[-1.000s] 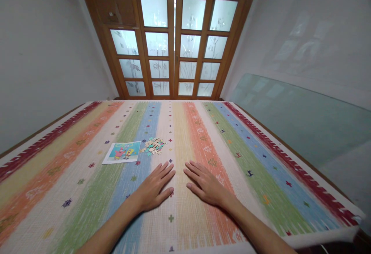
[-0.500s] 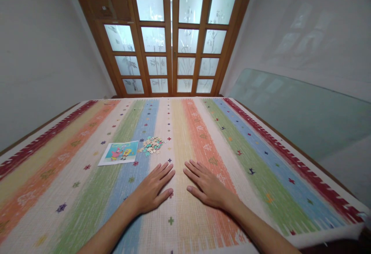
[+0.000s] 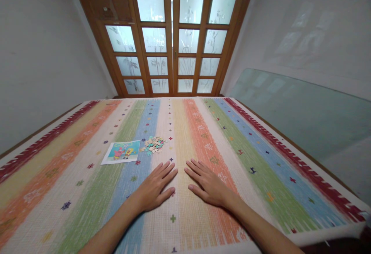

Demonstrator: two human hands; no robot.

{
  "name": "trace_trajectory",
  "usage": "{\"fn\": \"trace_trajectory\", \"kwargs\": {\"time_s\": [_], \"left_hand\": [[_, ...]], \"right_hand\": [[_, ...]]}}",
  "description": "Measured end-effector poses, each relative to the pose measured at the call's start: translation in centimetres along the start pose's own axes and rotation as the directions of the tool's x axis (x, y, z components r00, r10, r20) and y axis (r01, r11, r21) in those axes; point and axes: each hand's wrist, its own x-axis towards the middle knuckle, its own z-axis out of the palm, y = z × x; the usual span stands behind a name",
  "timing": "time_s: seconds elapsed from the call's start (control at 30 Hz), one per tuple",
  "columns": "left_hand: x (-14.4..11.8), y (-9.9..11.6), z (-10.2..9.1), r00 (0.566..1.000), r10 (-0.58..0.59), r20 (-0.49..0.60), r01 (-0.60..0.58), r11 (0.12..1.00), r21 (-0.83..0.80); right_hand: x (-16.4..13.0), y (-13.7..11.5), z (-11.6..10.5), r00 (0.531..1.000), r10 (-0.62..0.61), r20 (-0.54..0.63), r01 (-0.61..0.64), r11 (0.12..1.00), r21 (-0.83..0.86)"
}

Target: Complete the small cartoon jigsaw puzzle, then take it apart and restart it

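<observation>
My left hand lies flat on the striped mat, fingers spread a little and holding nothing. My right hand lies flat just beside it, fingers also a little apart and empty. The two hands are near each other but not touching.

Just past my left fingertips, a bit to the left, sits a small heap of puzzle pieces. Left of the heap, just beside it, lies the picture card, flat and face up, showing two cartoon friends.

I think I am at the very start: hands resting, pieces all mixed up, none joined. Next, I think one hand needs to reach forward to the heap and pinch one little piece gently, without scattering the others.

Farther off are the wooden doors with frosted glass.
</observation>
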Motion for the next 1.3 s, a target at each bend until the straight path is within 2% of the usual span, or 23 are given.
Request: {"fn": "trace_trajectory", "kwargs": {"time_s": [0.43,1.3], "left_hand": [[-0.11,0.04,-0.02,1.000,0.006,0.024,-0.006,1.000,0.024],[-0.15,-0.02,-0.22,1.000,0.003,0.024,-0.003,1.000,-0.004]], "right_hand": [[0.00,0.02,-0.14,1.000,0.002,0.030,-0.001,1.000,-0.010],[-0.09,0.18,0.16,1.000,-0.010,0.002,0.010,1.000,-0.002]]}}
